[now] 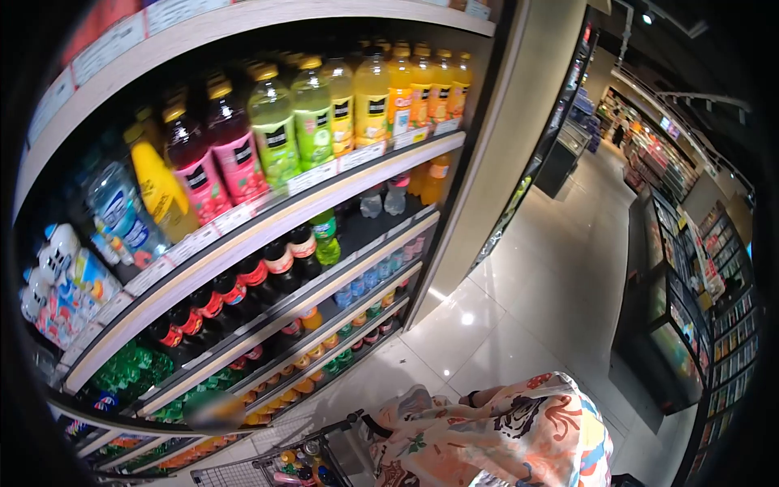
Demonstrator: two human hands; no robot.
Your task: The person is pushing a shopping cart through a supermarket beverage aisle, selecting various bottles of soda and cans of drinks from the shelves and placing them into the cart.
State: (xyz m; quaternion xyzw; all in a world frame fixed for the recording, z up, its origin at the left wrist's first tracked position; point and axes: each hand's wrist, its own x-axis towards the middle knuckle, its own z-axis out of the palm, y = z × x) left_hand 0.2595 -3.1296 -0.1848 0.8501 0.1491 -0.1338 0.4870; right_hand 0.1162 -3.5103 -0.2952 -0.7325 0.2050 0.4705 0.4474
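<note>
At the near bottom edge, a wire shopping cart [243, 469] is cut off by the frame, so only its rim and handle are seen. The right hand [414, 402] is seen at the handle, blurred, past a floral fabric sleeve [527, 438]. Its grip cannot be told. The left hand is out of view. At left, five curved shelves [268, 223] are stocked with plastic bottles: about ten juice bottles [312, 114] up top, seven dark cola bottles [253, 274] below. Lower rows are too small to count. Glossy floor tiles [552, 268] are seen at right.
</note>
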